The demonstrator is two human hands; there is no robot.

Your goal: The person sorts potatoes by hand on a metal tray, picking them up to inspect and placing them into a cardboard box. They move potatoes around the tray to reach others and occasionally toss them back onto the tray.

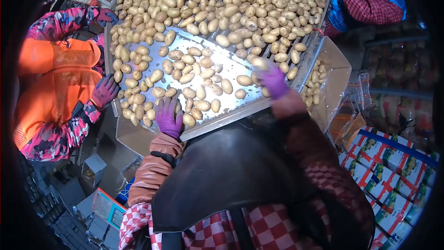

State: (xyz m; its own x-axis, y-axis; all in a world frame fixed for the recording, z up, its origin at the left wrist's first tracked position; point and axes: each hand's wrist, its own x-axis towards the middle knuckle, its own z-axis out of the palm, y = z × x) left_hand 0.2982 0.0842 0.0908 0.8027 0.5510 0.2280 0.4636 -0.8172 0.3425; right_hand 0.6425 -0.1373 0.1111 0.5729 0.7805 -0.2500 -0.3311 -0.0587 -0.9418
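Note:
Many potatoes cover a slatted sorting table, with a looser group of potatoes on its bare metal plate. My left hand, in a purple glove, rests at the plate's near edge against a few potatoes, fingers spread and pointing away from me. My right hand, also purple-gloved, is at the right part of the plate by the slats. Motion smears its fingers, and a pale potato shows at the fingertips; whether it is gripped is unclear.
A co-worker in an orange vest stands left, gloved hands at the table edge. Another person's checkered sleeve is at top right. A cardboard box with potatoes adjoins the right edge. Printed cartons are stacked lower right, a teal-framed scale lower left.

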